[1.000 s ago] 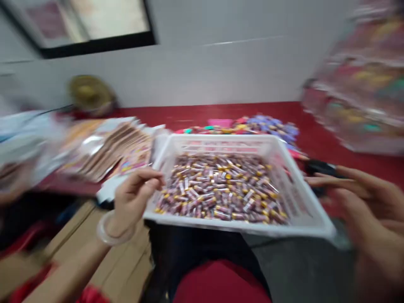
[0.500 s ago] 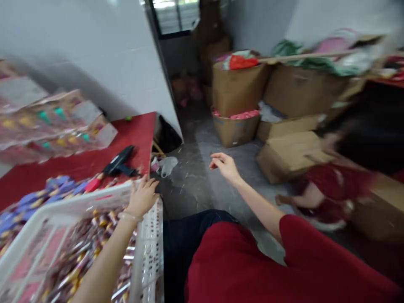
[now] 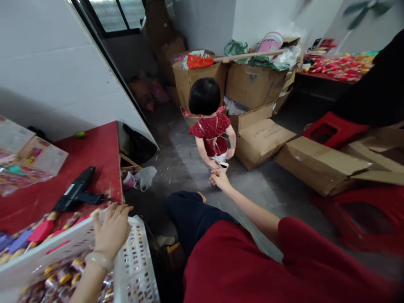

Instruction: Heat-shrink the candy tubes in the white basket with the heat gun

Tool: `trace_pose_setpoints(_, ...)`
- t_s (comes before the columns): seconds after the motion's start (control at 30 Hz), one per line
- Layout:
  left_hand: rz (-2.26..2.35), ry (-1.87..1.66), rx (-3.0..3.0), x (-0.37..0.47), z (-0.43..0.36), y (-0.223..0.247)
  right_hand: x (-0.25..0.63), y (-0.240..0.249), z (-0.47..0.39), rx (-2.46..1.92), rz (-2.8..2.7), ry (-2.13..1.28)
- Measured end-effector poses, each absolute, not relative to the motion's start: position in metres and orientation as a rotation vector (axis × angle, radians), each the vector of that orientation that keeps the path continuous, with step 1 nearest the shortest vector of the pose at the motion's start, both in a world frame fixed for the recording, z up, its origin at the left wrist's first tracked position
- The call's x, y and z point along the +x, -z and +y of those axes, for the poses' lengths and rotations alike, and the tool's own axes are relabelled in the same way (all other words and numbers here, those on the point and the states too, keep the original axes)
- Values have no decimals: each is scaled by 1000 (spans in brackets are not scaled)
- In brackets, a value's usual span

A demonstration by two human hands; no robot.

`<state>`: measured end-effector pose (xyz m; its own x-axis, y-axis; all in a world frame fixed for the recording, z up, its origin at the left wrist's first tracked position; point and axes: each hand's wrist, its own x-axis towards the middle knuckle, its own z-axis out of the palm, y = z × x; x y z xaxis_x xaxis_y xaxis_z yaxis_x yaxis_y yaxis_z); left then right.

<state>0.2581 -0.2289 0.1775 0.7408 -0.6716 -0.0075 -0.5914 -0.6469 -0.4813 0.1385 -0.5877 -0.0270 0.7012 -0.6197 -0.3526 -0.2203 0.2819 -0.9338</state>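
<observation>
Loosely, the left hand (image 3: 112, 229) lies open-fingered on the white basket (image 3: 135, 256); whether the curled right hand (image 3: 220, 178) grips the white object (image 3: 224, 166) beside it is unclear.

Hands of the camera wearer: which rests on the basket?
The left hand, wearing a pale bracelet; the right hand is by the standing person, away from the basket.

A dark-framed window (image 3: 109, 14) showed at eleven o'clock, a tall carton (image 3: 183, 80) at twelve (with orange-red plastic (image 3: 199, 62) across its top), a blurred fan (image 3: 368, 8) at two, a red stool (image 3: 345, 128) beyond a carton with open flaps (image 3: 312, 162) at three, and a black bag (image 3: 139, 145) at nine.
</observation>
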Motion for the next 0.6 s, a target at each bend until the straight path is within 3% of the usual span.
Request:
trace_pose_setpoints(0.33,1103,291,-2715,267,-210,-169,194,18,-500,-1315,610,156)
trace_pose_setpoints(0.47,1078,310,-3011,238,-180,-176,203,-25,-461,-1421,293,154)
trace_pose_setpoints(0.6,853,361,-3132,168,-93,-171,193,-89,-412,-1502,-85,307)
